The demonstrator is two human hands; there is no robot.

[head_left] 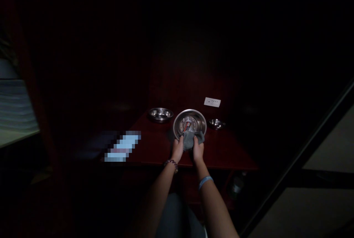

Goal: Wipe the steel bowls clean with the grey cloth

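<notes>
A shiny metal bowl [203, 123], tilted so that its inside faces me, is held above the dark red table. On its inner base is a small orange and dark label [188, 125]. My left hand [177, 150] is closed on the bowl's near left rim, beside a grey cloth [189, 141]. My right hand [198, 149] is closed round that cloth at the near right rim, thumb on top. The cloth hangs over the near edge and covers part of the bowl's inside. The fingers under the bowl are hidden.
A wide shallow metal bowl [160, 115] stands at the back left of the red table [221, 153], and a small metal bowl [217, 124] at the right. A white socket plate [212, 102] is on the back wall. A blurred-out bright patch lies left. A bottle [237, 187] stands below right.
</notes>
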